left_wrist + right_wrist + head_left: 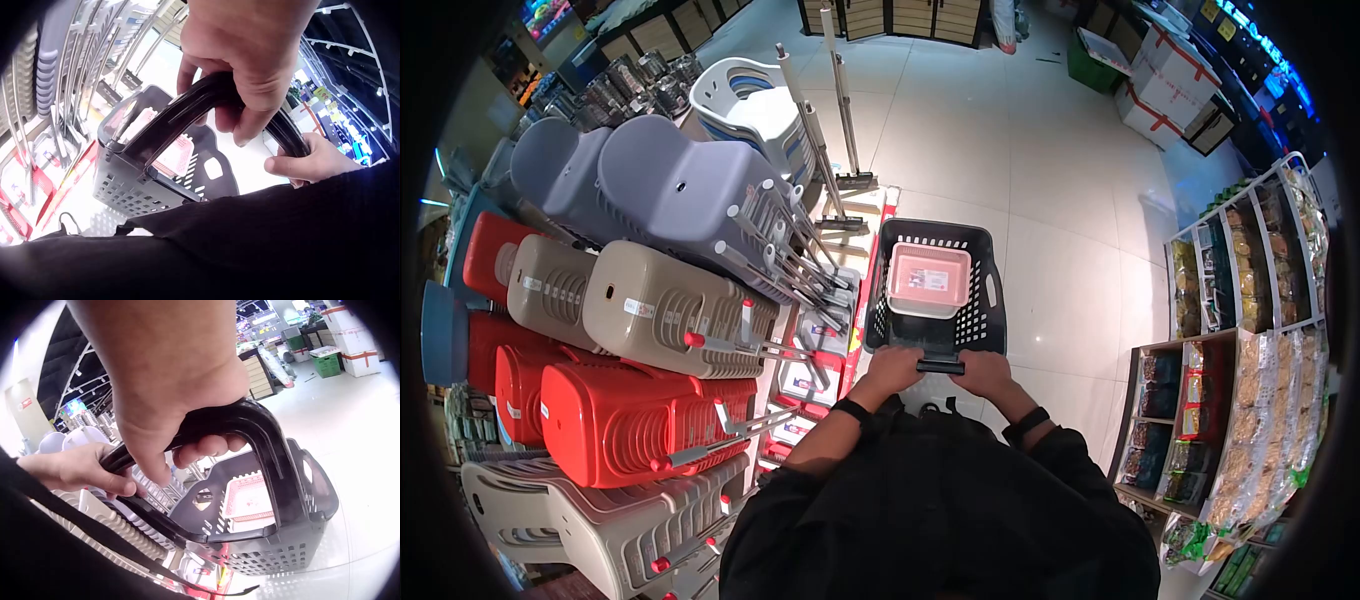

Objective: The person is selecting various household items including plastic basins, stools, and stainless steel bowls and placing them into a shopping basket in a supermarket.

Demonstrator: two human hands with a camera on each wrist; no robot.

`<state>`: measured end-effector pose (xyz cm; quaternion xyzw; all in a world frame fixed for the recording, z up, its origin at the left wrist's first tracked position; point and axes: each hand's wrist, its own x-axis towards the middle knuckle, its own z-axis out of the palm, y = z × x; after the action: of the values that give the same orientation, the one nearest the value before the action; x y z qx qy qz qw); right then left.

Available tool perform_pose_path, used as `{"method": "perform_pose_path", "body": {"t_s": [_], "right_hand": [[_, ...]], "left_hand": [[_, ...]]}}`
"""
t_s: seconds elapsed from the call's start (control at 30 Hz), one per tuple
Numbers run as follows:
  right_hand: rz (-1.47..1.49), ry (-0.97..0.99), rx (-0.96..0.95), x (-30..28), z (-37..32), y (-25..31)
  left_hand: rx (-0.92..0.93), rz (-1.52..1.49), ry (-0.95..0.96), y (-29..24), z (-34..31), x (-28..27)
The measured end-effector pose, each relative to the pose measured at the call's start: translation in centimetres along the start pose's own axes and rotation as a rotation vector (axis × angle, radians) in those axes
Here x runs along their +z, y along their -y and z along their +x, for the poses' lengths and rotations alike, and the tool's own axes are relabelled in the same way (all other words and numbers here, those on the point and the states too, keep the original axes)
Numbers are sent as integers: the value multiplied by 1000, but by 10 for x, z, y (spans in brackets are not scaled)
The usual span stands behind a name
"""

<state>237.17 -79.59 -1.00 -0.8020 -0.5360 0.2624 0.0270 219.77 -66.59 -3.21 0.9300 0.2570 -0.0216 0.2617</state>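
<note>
Both hands grip the black handle of a dark perforated shopping basket. My left hand curls round the handle's left side, my right hand round its right side. In the left wrist view the left hand has its fingers wrapped over the bar. The right wrist view shows the right hand closed round the bar near its bend. Inside the basket lies a pink rectangular plastic basket with a white rim and a label. The handle stands raised above the basket's near end.
Grey, beige and red stools are stacked along the left, with mops standing beyond them. Packaged goods fill a shelf on the right. A green crate and white boxes stand at the far right on the tiled floor.
</note>
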Motion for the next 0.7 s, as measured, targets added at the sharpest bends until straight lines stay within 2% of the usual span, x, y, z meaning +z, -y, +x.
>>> {"method": "perform_pose_path", "body": {"t_s": [0.2,0.37,0.7], "right_hand": [[-14,38,75,-23,24,4],[-16,48,125,-27,36,4],[-8,70,78,-46,56,-2]], "left_hand": [[55,-30,-12,15,34,-5],[28,-48,64,21,50,-11],[6,-15,115,22,75,-29]]}}
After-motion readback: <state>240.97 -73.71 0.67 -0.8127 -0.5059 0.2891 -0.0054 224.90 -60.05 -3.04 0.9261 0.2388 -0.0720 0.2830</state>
